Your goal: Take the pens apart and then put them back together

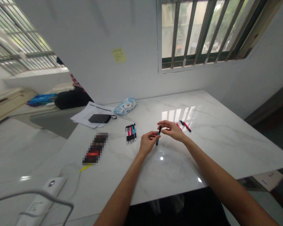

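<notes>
Between my hands, my left hand (149, 143) pinches a black-and-blue pen (158, 141); whether my right hand (172, 130) grips its top, I can't tell. Lined-up pens (131, 133) lie left of the grip, loose pens (187, 126) right.

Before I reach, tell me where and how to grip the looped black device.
Pinch the black device by its long edges, mid-length, from above, probably with the left hand once free: it looks thin and lies flat on the papers, its loop at the right end.
</notes>
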{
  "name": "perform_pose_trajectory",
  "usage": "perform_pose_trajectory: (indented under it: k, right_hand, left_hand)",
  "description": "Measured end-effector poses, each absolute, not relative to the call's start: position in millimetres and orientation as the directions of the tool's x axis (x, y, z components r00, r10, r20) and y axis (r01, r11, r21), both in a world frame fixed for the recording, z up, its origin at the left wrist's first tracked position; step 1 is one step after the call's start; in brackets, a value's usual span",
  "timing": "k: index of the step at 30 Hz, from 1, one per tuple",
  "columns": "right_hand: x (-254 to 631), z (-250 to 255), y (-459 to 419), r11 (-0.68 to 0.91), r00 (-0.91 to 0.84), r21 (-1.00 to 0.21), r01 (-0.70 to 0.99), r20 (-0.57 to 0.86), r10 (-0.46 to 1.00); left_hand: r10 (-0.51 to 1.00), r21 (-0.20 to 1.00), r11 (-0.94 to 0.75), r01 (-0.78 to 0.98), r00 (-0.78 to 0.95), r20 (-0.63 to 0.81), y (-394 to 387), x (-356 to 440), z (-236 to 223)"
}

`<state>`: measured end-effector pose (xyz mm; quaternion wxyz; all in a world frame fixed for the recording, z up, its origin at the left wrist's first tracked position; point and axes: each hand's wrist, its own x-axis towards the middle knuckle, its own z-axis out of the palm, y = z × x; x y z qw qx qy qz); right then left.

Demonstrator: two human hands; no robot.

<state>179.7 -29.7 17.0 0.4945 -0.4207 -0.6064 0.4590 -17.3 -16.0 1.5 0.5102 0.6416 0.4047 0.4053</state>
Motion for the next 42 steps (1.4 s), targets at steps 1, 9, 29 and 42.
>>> perform_pose_trajectory:
  k: [1, 9, 29, 42]
  right_hand:
    - [179.9, 17.5, -29.9, 0.225, -0.147, -0.972, 0.066, 0.214, 0.966]
    - [182.6, 20.9, -30.9, 0.236, -0.11, -0.968, 0.084, 0.226, 0.968]
    - [183.0, 19.5, -31.6, 0.204, -0.14, -0.979, 0.004, 0.201, 0.97]
    - [180.5, 32.8, -28.6, 0.244, 0.003, -0.96, 0.138, 0.246, 0.969]
  left_hand:
    - [0.93, 0.982, -0.157, 0.107, 0.349, 0.111, -16.1, -17.2, 1.4]
    - [0.927, 0.984, -0.151, 0.099, 0.359, 0.107, -18.1, -16.1, 2.5]
    - [0.928, 0.985, -0.156, 0.07, 0.353, 0.121, -18.4, -15.9, 2.6]
    - [0.935, 0.978, -0.191, 0.082, 0.32, 0.156, -17.7, -16.6, -0.8]
